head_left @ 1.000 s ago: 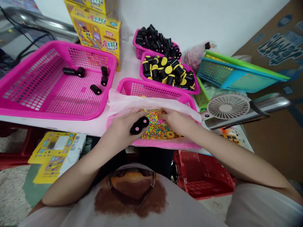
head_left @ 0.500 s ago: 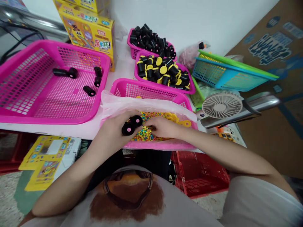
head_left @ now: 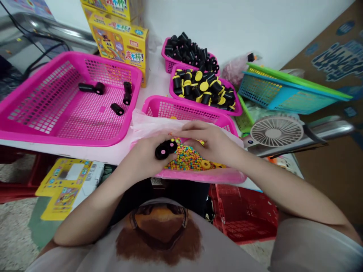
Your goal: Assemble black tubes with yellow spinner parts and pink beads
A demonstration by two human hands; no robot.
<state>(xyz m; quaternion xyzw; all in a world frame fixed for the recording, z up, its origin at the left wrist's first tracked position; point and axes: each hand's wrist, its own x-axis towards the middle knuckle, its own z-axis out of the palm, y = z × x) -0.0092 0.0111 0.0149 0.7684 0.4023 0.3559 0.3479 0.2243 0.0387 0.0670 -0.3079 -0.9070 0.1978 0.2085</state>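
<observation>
My left hand (head_left: 143,156) is closed around two short black cylinders (head_left: 163,151) held side by side, their round ends with pink centres facing me. Just right of it, my right hand (head_left: 217,145) arches over the beads, fingers stretched towards the cylinders' far ends and thumb apart from them. A few small beads (head_left: 172,140) show beside its fingertips, at the top of the cylinders. Below both hands, many coloured beads (head_left: 187,158) lie in a pink-white plastic liner (head_left: 144,122) inside a pink basket (head_left: 153,101). A yellow ring (head_left: 205,164) rests on the beads.
A large pink basket (head_left: 85,140) at left contains several black cylinders. Behind stand baskets of black cylinders (head_left: 193,51) and yellow-capped black cylinders (head_left: 204,87). Yellow boxes (head_left: 119,45) are stacked at the back. At right are a small fan (head_left: 276,132) and a blue basket (head_left: 292,100).
My right hand has risen out of the beads and moved up beside the cylinders, its fingers now stretched out. My left hand keeps its hold. The whole view has shifted slightly.
</observation>
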